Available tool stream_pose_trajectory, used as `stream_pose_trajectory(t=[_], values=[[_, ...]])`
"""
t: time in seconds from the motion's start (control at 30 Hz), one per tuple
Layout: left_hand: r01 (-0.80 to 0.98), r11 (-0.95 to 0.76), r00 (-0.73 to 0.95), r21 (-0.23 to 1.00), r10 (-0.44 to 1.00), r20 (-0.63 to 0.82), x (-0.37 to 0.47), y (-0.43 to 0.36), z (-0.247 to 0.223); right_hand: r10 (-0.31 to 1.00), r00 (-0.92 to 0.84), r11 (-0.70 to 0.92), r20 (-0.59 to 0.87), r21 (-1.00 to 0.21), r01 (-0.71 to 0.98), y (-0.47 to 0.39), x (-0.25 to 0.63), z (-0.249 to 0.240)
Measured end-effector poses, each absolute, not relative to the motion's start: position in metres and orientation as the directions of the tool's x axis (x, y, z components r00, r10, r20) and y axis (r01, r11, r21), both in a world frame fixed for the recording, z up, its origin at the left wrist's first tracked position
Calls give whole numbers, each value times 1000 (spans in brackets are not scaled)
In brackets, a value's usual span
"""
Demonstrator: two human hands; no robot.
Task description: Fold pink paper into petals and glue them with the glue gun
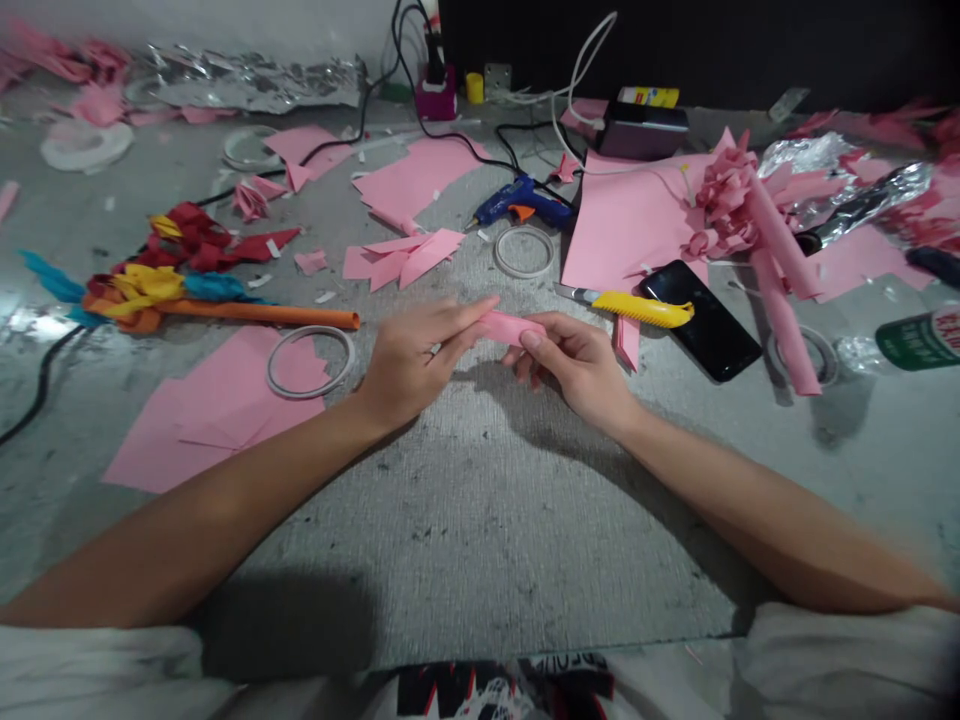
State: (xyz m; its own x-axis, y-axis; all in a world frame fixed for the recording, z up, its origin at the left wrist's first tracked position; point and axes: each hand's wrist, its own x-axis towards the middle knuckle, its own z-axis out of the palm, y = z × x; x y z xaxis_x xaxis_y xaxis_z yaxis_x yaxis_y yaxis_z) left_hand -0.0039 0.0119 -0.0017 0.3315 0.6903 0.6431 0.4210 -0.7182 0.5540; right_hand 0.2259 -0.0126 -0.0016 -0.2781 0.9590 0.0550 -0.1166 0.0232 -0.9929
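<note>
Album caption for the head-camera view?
Left hand and right hand hold a pink paper strip near a yellow utility knife.

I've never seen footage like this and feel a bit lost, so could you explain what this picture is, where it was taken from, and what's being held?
Of course. There is no machine here, just a person's two bare hands. The camera is worn on the head and looks forward and down, so the forearms reach in from the bottom corners.

The left hand and right hand hold a small pink paper piece between them, one at each end, above a grey work surface.

Around them lie pink paper sheets, a blue glue gun, a yellow cutter partly over a black phone, and, on the left, a colourful paper flower with an orange stem.
</note>
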Motion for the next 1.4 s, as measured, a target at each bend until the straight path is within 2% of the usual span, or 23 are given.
stream_pose_trajectory(t=[0.13,0.23,0.4,0.5,0.7,1.0,1.07,1.23,1.4], values=[[424,-725,346,543,683,643,-5,14,-4,961,-269,50,71,-995,-82,-13,226,-1],[397,-703,354,590,710,608,-5,13,-2,958,-272,78,91,-995,-58,-14,227,-3],[375,-572,429,729,805,410,-2,8,4,947,-295,118,127,-992,-51,-14,226,-4],[392,-531,471,751,817,333,0,6,6,937,-316,146,150,-989,-37,-15,225,-4],[391,-526,493,755,812,311,1,4,5,915,-364,192,173,-981,18,-17,226,-5],[277,-517,481,810,804,349,3,4,5,918,-385,121,99,-992,33,-20,226,-8],[240,-490,420,838,830,365,2,5,3,934,-341,105,102,-994,-10,-20,225,-6],[78,-378,335,923,881,333,3,10,0,979,-47,196,198,-980,-33,-16,223,-3],[26,-323,344,946,892,295,4,12,-2,972,46,229,230,-973,19,-16,221,-1]])
